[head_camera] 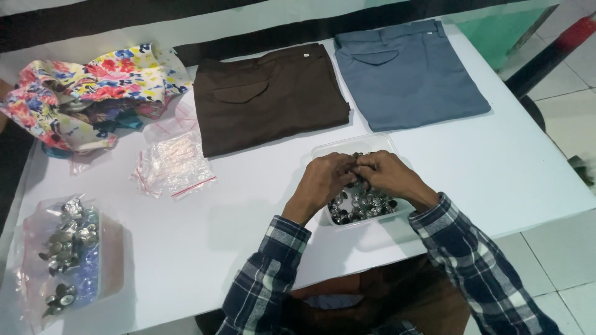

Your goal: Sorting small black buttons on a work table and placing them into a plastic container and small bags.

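Note:
My left hand [321,181] and my right hand [388,174] meet fingertip to fingertip over a clear plastic tub [347,146] full of small metal buttons [363,206]. The fingers of both hands are pinched together around something small that is hidden between them; I cannot make out what it is. Both wrists rest near the tub's front rim. My sleeves are blue and white plaid. The tub sits on a white table [496,161] in front of me.
Folded brown trousers [267,96] and folded grey-blue trousers [406,71] lie at the back. A floral cloth bundle [87,93] sits far left, small clear zip bags [174,164] beside it, and a plastic bag of metal buttons [65,248] at front left. Tiled floor shows on the right.

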